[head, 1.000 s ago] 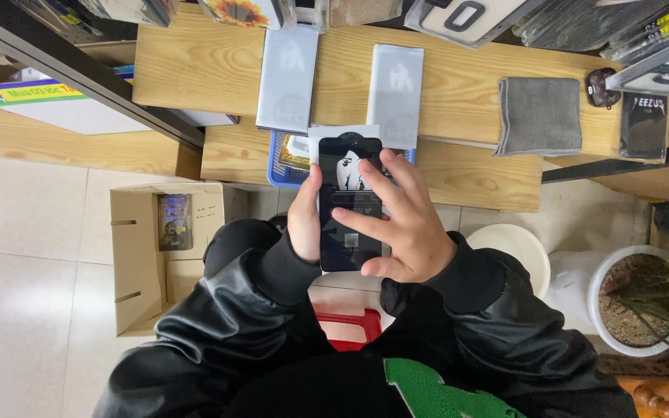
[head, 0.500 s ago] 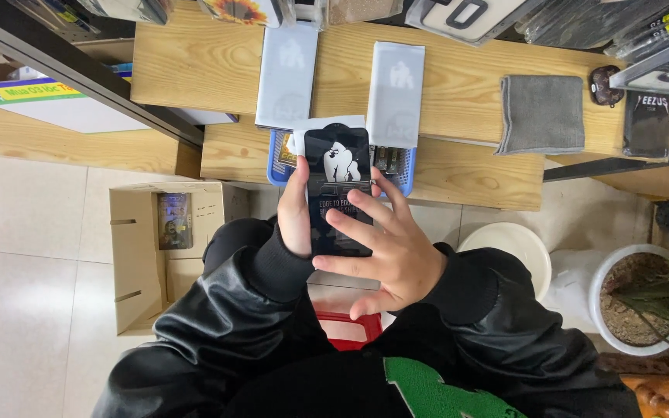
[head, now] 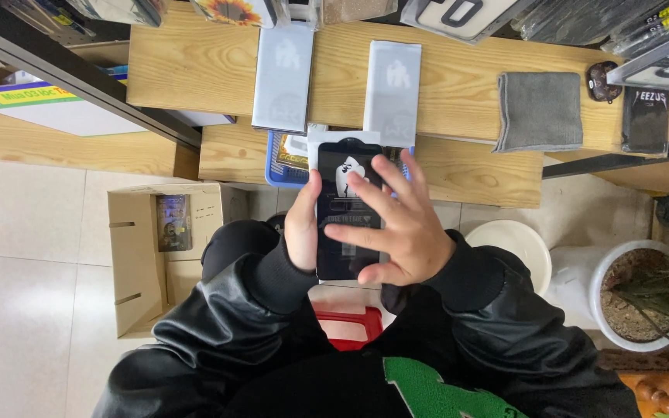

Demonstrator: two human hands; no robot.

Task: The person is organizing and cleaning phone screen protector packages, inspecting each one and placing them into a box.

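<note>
Hands: left [head: 303, 232] grips black sleeve [head: 348, 209] edge | right [head: 400, 228] fingers spread over front

Wooden shelves over a pale tiled floor.
A cardboard box [head: 166, 255] and plant pot [head: 635, 298] sit on the floor [head: 25, 271] by the shelves [head: 458, 77].

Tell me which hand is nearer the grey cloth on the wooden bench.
Right. The right hand lies below-left of the grey cloth, fingers spread over the black phone; the left hand grips the phone's far side.

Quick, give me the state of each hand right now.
Left hand: closed around the black packet, holding it.
Right hand: open, fingers spread across the packet's front.
</note>
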